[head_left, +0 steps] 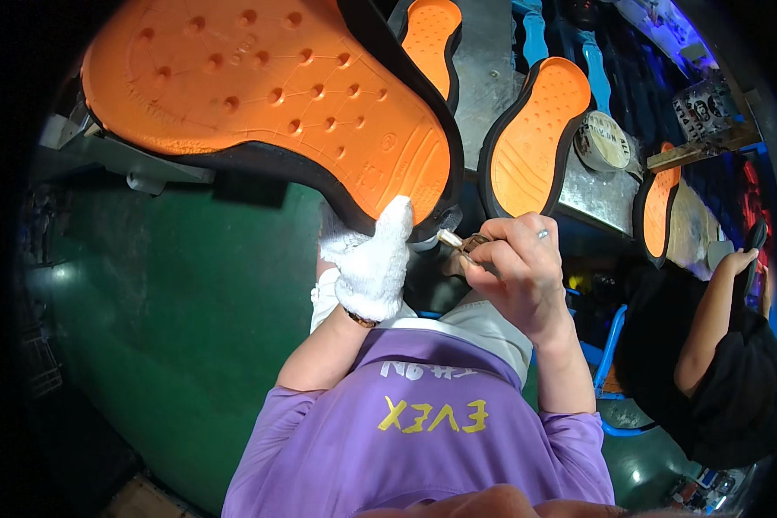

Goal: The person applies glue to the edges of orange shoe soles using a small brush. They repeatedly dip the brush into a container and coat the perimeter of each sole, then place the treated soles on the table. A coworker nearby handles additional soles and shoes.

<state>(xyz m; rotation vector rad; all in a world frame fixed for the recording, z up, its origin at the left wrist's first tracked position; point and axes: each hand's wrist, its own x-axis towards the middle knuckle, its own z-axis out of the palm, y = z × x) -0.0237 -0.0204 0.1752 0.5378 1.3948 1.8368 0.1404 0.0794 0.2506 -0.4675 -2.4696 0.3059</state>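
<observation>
Gloved left hand point(373, 263) closed, steadying the orange shoe sole point(259, 95) at upper left; bare right hand point(518, 268) pinches a small brush point(459, 243) against its edge

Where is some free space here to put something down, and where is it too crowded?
The green floor, left of the gloved left hand and below the big orange sole, is bare. The metal bench is crowded with more soles and a round tin. The right hand holds a small brush close to the sole's edge.
</observation>
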